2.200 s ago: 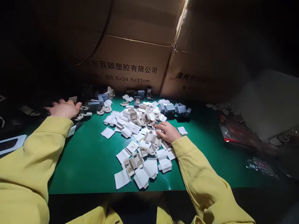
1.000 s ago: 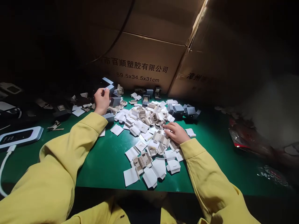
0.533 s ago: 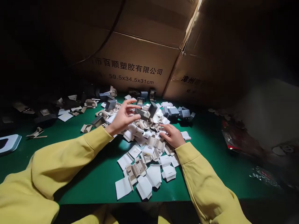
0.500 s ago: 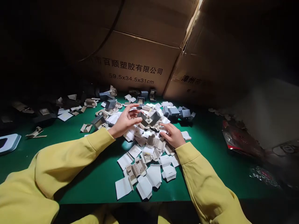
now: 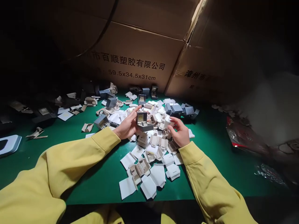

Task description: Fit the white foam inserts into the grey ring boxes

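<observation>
My left hand (image 5: 128,125) is closed on a small dark hinged jewellery box (image 5: 145,127). The box is upright with its lid raised, showing a pale lining with a yellowish patch. To the right of it, my right hand (image 5: 179,130) has thumb and fingers pinched on a folded white card insert (image 5: 167,122) at the edge of the heap. Beneath and around both hands lies a pile of white and beige folded card inserts (image 5: 153,149), several of them unfolded toward the front edge.
More dark boxes (image 5: 177,109) sit right of the heap, and another open box (image 5: 101,121) lies at its left. Large cardboard cartons (image 5: 135,46) stand behind the green table (image 5: 93,177). A red plastic packet (image 5: 243,137) lies at the right, a white phone-like object (image 5: 10,144) at the left.
The box, earlier between my hands with its open side angled, is now turned upright in my left hand, lining visible. My right hand has moved slightly right and its fingers have closed on a card insert.
</observation>
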A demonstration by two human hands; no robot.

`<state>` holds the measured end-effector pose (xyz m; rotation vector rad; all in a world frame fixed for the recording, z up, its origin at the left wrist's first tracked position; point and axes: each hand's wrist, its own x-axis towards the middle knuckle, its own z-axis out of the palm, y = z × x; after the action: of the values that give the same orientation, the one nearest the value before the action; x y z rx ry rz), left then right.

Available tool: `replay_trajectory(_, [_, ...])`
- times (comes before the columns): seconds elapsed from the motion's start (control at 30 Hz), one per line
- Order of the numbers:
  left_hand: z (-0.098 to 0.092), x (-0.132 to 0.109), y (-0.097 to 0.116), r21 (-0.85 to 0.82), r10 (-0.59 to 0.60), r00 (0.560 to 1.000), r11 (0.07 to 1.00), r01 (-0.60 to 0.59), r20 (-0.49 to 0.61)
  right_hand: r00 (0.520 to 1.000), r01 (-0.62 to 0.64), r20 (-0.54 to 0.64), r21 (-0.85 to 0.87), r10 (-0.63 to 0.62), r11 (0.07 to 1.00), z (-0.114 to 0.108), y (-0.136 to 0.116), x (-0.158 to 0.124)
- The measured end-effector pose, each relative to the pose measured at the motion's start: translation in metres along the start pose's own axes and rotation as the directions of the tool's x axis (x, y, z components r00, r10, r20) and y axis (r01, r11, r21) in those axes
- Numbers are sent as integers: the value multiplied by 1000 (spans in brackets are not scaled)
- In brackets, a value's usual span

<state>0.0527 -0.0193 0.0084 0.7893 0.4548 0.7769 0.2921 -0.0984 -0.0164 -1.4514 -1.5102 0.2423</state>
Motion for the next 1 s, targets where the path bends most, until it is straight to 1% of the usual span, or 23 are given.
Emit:
replay_trajectory(0.07, [-1, 3, 0, -67, -14, 999, 998, 11, -42, 1000, -29, 5, 1, 29, 1000, 1, -2, 1])
replay_trajectory(0.17, [-2, 6, 0, -128, -40, 996, 991, 29, -83, 999, -21, 37, -27, 22, 999, 4, -13, 7])
replay_trajectory(0.23, [-2, 7, -1, -142, -60, 993, 989, 45, -101, 993, -2, 115, -38, 6, 999, 8, -23, 12])
replay_trajectory(0.3, [-3, 8, -1, -150, -70, 992, 987, 53, -109, 975, -1, 220, -46, 11, 999, 13, -30, 16])
replay_trajectory(0.37, [-2, 8, -1, -165, -76, 990, 985, 55, -122, 957, 8, 290, -78, 15, 997, 16, -32, 19])
replay_trajectory(0.43, [-1, 7, 0, -187, -90, 986, 980, 63, -141, 953, 78, 301, -173, -22, 982, 17, -31, 19])
replay_trajectory(0.5, [0, 7, 0, -210, -106, 981, 975, 70, -166, 961, 172, 261, -306, -91, 936, 16, -31, 18])
replay_trajectory(0.57, [0, 8, 1, -242, -113, 979, 968, 70, -170, 956, 242, 251, -371, -154, 896, 15, -33, 15])
replay_trajectory(0.6, [-1, 8, 1, -266, -117, 981, 961, 72, -157, 944, 272, 277, -353, -178, 895, 15, -35, 14])
replay_trajectory(0.63, [-2, 8, 2, -293, -121, 984, 953, 78, -131, 924, 301, 329, -309, -195, 902, 16, -37, 13])
replay_trajectory(0.67, [-2, 9, 2, -321, -126, 988, 943, 90, -94, 893, 326, 400, -256, -208, 910, 17, -40, 12])
replay_trajectory(0.73, [-4, 9, 3, -368, -132, 991, 923, 113, -25, 804, 372, 555, -187, -215, 909, 21, -47, 11])
replay_trajectory(0.77, [-5, 9, 3, -383, -137, 991, 915, 127, 1, 762, 390, 615, -186, -203, 902, 24, -50, 12])
replay_trajectory(0.8, [-5, 8, 4, -392, -144, 989, 909, 140, 19, 731, 405, 657, -200, -184, 892, 27, -54, 12])
replay_trajectory(0.83, [-6, 8, 4, -397, -153, 988, 905, 153, 31, 711, 414, 684, -221, -162, 883, 29, -57, 13])
replay_trajectory(0.87, [-7, 8, 5, -398, -163, 986, 902, 166, 42, 704, 416, 697, -248, -137, 875, 32, -61, 14])
replay_trajectory(0.9, [-7, 7, 5, -396, -169, 984, 901, 178, 57, 707, 408, 699, -283, -105, 868, 34, -64, 15])
replay_trajectory(1.0, [-10, 7, 4, -387, -164, 982, 903, 187, 92, 749, 366, 663, -420, 6, 831, 43, -73, 17])
